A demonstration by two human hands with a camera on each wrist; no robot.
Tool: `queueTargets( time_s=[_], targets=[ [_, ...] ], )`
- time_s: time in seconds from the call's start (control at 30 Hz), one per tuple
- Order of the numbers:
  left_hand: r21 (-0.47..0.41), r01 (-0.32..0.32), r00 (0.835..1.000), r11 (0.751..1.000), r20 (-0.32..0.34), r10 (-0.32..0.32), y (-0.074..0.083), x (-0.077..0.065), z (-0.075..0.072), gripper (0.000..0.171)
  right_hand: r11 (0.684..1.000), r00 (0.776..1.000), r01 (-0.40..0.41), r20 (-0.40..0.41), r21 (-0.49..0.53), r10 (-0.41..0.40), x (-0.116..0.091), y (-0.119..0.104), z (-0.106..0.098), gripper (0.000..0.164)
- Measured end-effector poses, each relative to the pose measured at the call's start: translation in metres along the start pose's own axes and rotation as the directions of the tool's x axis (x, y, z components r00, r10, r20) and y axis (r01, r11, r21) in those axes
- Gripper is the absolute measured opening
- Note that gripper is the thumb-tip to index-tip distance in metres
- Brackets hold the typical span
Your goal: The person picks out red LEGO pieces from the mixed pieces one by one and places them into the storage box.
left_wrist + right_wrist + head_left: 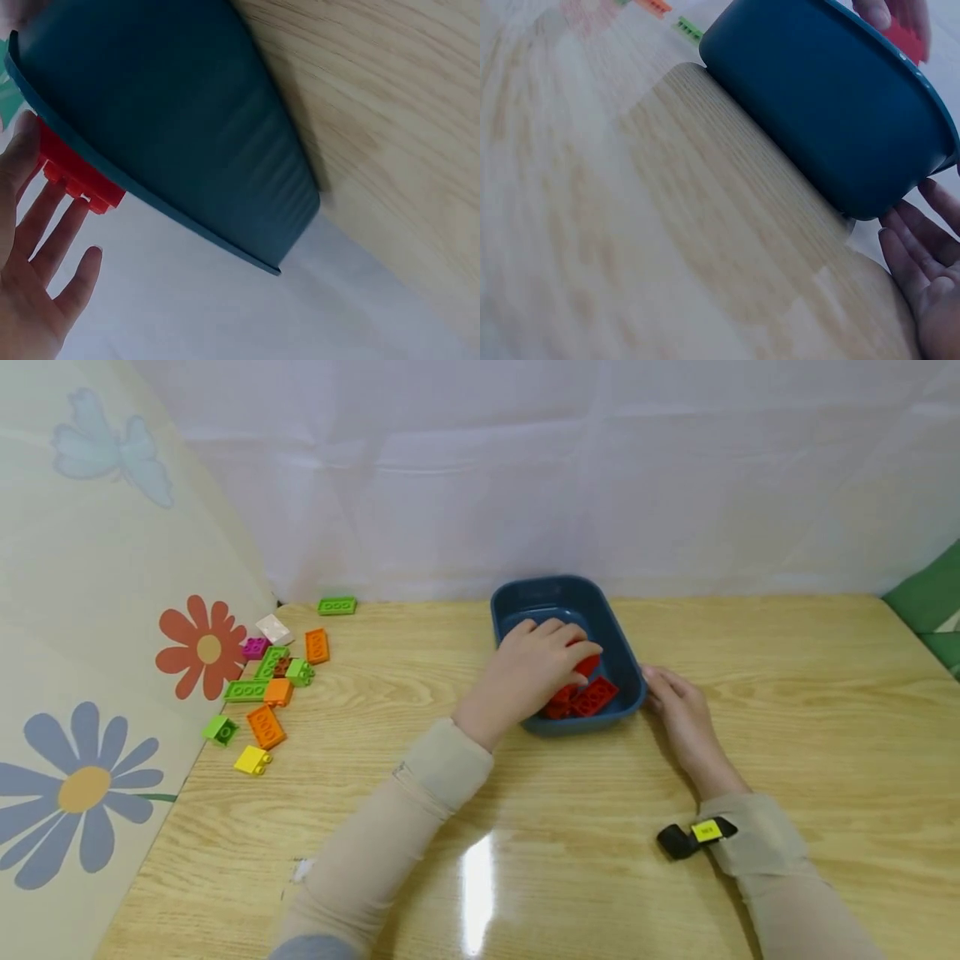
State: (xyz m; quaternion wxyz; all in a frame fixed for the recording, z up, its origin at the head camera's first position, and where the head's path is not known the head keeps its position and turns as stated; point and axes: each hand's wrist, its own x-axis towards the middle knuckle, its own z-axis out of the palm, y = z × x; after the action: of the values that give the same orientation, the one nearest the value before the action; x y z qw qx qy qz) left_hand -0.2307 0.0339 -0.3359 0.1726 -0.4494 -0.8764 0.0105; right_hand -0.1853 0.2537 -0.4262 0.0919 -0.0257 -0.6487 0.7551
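My left hand [536, 668] is over the near part of a blue plastic bin [619, 639], fingers bent down inside the rim. In the left wrist view its thumb and fingers pinch a red toy brick [79, 166] with studs, showing above the bin's edge. Another red brick [595, 697] lies at the bin's near end beside more red pieces, partly hidden by the hand. At the bin's near right corner is my right hand [684, 718]. Its loosely extended fingers [909, 234] touch the outer wall in the right wrist view.
Loose toy bricks lie at the table's left edge: a green one [337, 605], an orange one [317, 646], a yellow one [253, 760] and several others. A white cloth [420, 485] hangs behind the wooden table [360, 810]. A flower-printed panel [97, 635] stands at left.
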Motion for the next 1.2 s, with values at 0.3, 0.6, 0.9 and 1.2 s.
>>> queueTargets(
  time_s=[0.3,0.6,0.9,1.2],
  targets=[
    [-0.073,-0.042,0.982,0.996,0.182,0.054,0.017,0.016,0.010,0.044,1.000,1.000,0.007,0.006,-0.009,-0.007,-0.001,-0.002,0.001,0.015],
    [-0.106,-0.068,0.968,0.992,0.232,0.091,0.023,0.019,0.023,0.038,1.000,1.000,0.009,0.002,0.001,-0.009,0.000,-0.002,0.001,0.016],
    [-0.115,-0.039,0.972,0.993,0.227,0.064,0.026,0.017,0.025,0.030,1.000,1.000,0.015,0.012,0.003,-0.015,-0.001,-0.002,0.001,0.016],
    [-0.120,-0.017,0.976,0.993,0.216,0.043,0.027,0.014,0.023,0.029,1.000,1.000,0.012,0.016,-0.001,-0.012,-0.001,-0.003,0.000,0.016]
  ],
)
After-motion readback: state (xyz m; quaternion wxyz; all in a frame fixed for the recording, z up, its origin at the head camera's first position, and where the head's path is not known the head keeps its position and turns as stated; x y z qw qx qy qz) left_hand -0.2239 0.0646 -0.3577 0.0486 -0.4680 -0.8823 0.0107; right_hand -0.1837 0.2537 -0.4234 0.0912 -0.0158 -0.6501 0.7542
